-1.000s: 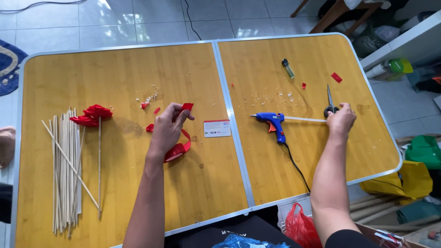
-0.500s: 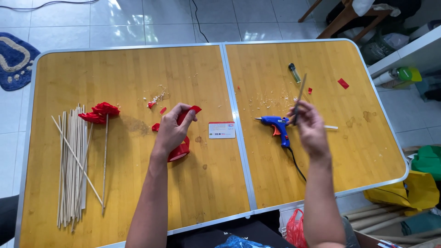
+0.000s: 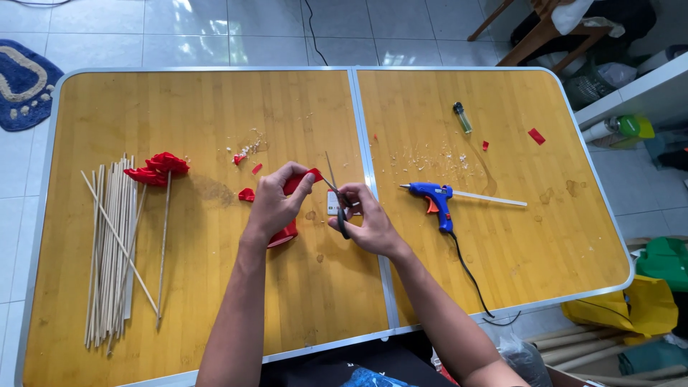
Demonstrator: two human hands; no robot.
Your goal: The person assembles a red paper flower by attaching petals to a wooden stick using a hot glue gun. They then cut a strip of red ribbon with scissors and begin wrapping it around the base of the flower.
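Note:
My left hand (image 3: 276, 204) grips a strip of red ribbon (image 3: 299, 180) near the middle of the wooden folding table (image 3: 215, 301), with more red ribbon (image 3: 287, 235) lying under the palm. My right hand (image 3: 367, 221) holds a pair of scissors (image 3: 334, 188) with the blades open and pointing up towards the ribbon's end. The two hands are close together over the table's centre seam.
A blue glue gun (image 3: 433, 198) with a glue stick and black cord lies right of my hands. A lighter (image 3: 462, 117) and red scraps (image 3: 536, 135) lie further back. Several wooden sticks (image 3: 111, 244) and finished red ribbon roses (image 3: 159, 168) lie at the left.
My right hand picked up the scissors from the table's right side and carried them left to the ribbon in my left hand. The left hand stayed on the ribbon.

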